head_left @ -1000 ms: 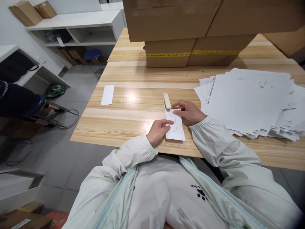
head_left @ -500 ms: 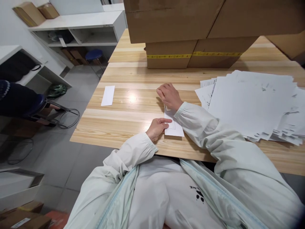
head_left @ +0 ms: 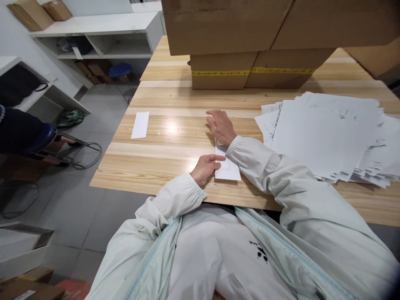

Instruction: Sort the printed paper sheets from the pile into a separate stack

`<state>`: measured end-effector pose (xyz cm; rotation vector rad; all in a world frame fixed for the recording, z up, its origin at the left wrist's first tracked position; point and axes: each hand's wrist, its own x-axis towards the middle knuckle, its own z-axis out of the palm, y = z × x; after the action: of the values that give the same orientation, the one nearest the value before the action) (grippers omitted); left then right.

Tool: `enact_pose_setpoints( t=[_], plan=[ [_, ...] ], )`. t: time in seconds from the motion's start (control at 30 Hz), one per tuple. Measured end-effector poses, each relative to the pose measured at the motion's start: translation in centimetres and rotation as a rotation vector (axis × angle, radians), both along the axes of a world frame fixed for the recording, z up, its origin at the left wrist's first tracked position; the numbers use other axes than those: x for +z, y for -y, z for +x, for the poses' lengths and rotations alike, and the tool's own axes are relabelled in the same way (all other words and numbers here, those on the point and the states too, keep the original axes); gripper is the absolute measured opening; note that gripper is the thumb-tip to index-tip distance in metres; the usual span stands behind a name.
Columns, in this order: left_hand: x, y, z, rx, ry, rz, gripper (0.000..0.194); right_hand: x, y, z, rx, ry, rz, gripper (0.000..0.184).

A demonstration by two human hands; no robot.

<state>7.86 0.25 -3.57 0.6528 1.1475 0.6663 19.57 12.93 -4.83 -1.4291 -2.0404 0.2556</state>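
Folded white paper [head_left: 233, 173] with a printed rectangle outline lies near the table's front edge. My left hand [head_left: 204, 167] is closed at its left side, index finger straight across the sheet and thumb just below. Above the paper's far end is my right hand [head_left: 222, 127], palm down with its fingers partly stretched and apart. It covers a cream stapler, of which only a sliver [head_left: 220, 143] shows by the wrist. Whether the palm is pressing on the stapler I cannot tell.
A small white slip [head_left: 140, 125] lies on the wooden table [head_left: 162, 162] to the left. To the right is a spread pile of papers [head_left: 321, 133]. Stacked cardboard boxes [head_left: 218, 73] stand at the back. A seated person [head_left: 15, 131] is partly visible at far left.
My right hand has moved from the paper's right side up and left over the stapler, hiding it. Its fingers, curled half a second ago, are now straighter. My left hand stays on the paper.
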Motion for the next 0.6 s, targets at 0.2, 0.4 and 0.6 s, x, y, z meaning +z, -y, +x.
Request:
enact_pose_setpoints(
  t=[0.2, 0.4, 0.6],
  plan=[
    [0.1, 4.4, -4.2, 0.09, -0.061, 0.341, 0.006, 4.2, 10.0, 6.3, -0.232, -0.292, -0.121, 0.042],
    [0.7, 6.5, -3.0, -0.044, -0.204, 0.65, 0.011, 2.0, 21.0, 5.4, 0.068, -0.673, -0.589, 0.047],
    [2.7, 5.2, -3.2, -0.21, -0.329, 0.846, 0.02, 2.9, 21.8, 10.4, -0.138, -0.521, -0.358, 0.057]
  ],
)
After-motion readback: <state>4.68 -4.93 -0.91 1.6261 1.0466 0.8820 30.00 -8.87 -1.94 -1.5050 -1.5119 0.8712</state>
